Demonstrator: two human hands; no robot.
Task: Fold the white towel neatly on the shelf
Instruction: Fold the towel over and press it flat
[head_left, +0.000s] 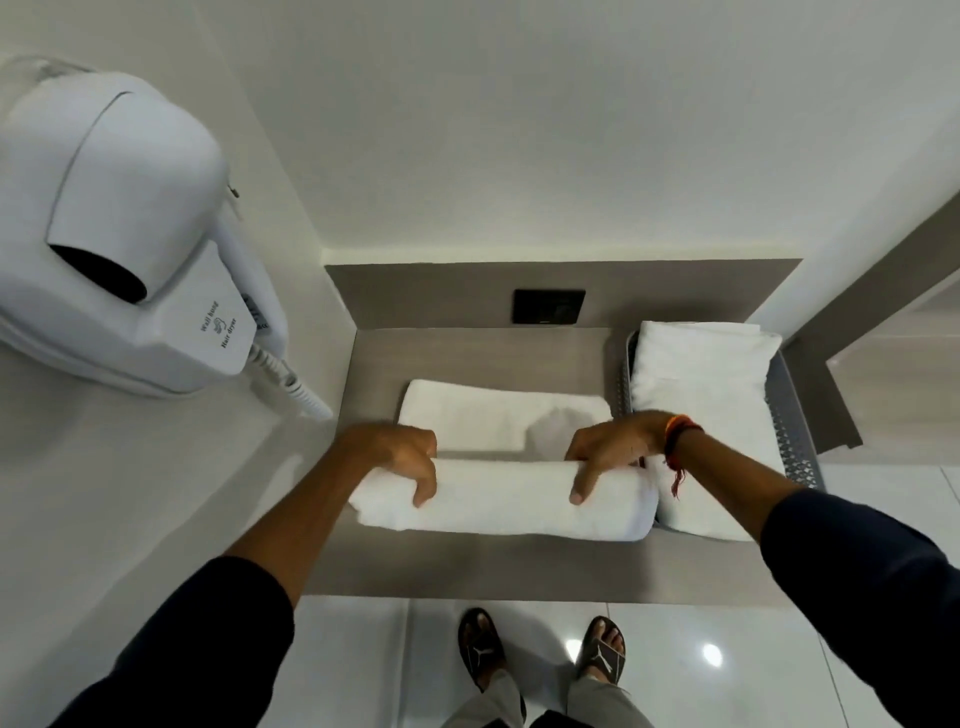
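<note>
Dark-sleeved arms reach up mid-frame: left hand (400, 457) and right hand (608, 449) each clamp their grip on the soft white towel (519, 499) at centre on the grey shelf (467, 566). Square both ends before pressing flat.

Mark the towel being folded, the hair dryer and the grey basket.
white towel (506, 501), head view, middle of near fold.
hair dryer (130, 208), head view, white housing.
grey basket (795, 447), head view, perforated right wall.

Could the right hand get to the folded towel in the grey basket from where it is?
Probably yes: the right hand grips the white towel right beside the basket, and nothing covers the folded towel there.
</note>
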